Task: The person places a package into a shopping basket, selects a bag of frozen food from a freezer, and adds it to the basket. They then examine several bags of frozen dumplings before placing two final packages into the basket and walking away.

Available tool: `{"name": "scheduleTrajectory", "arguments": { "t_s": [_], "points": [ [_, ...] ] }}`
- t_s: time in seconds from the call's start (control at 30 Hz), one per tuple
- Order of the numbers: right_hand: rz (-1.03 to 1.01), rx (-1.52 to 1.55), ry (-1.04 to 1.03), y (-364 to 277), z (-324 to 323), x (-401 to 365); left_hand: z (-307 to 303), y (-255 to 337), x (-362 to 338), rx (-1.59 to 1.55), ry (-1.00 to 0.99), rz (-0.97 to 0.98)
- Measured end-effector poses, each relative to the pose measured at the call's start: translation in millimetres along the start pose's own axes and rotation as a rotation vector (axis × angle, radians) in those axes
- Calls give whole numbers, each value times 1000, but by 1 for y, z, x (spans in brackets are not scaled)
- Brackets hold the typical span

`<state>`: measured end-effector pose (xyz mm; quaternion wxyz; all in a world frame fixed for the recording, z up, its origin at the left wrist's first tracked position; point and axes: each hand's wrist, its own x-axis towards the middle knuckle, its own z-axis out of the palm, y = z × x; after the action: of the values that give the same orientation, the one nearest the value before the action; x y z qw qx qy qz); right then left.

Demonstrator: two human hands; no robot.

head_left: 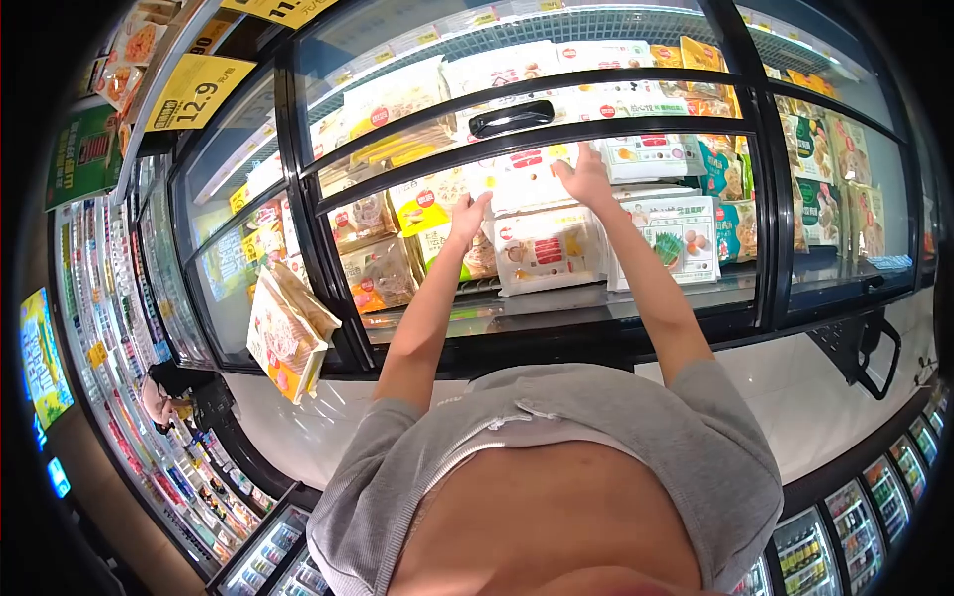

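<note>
Both my arms reach into an open section of a glass-topped freezer. My left hand (pixel 467 216) is closed at the left edge of a white food package (pixel 529 181) with red and yellow print. At the package's right edge is my right hand (pixel 586 177), its thumb and fingers bent around the side. Most of the fingers are hidden behind the package. Just below it stands another white package (pixel 547 248). A yellow-and-white package (pixel 429 199) lies beside my left hand, and a white package with a green picture (pixel 668 240) is under my right forearm.
A black frame bar with a handle (pixel 511 118) crosses above my hands. Packages (pixel 288 333) rest on the freezer's left front edge. Yellow price signs (pixel 195 91) hang at upper left. A black basket or cart (pixel 867 353) stands at right. Another person (pixel 157 399) is at far left.
</note>
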<state>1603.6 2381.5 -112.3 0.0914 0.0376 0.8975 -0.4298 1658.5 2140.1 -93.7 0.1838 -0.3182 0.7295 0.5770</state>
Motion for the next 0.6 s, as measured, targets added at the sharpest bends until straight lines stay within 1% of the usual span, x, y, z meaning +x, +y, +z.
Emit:
{"name": "scheduleTrajectory", "arguments": {
  "t_s": [0.03,0.07,0.1,0.13,0.2,0.23,0.3,0.33,0.37,0.4,0.43,0.47,0.5,0.53,0.6],
  "points": [
    [-41,-34,47,4,7,-6,0,-10,8,80,38,79],
    [-82,-70,94,9,14,-10,-3,-20,15,150,39,67],
    [-164,-42,184,11,16,-13,-4,-19,12,221,37,55],
    [-109,1,165,15,13,-15,-3,-17,9,292,34,42],
    [10,88,130,23,1,-23,8,-41,16,355,299,129],
    [-17,21,176,32,-10,-29,15,-48,14,388,428,172],
    [-66,-120,266,57,-44,-43,25,-58,2,166,363,43],
    [-34,-204,325,71,-64,-51,33,-59,-9,53,328,-20],
    [-3,-290,385,87,-86,-59,42,-62,-23,32,243,-5],
    [60,-400,455,110,-102,-67,52,-89,-15,139,88,-97],
    [186,-495,478,115,-124,-79,62,-88,-26,247,-68,-186],
    [416,-552,445,119,-140,-92,75,-91,-44,190,-207,-206],
    [572,-429,310,146,-153,-94,89,-62,-84,133,-345,-226],
    [724,-302,170,176,-164,-99,102,-75,-83,194,-448,-251],
    [738,74,-162,178,-180,-114,127,-72,-90,377,-675,-209]
  ]
}}
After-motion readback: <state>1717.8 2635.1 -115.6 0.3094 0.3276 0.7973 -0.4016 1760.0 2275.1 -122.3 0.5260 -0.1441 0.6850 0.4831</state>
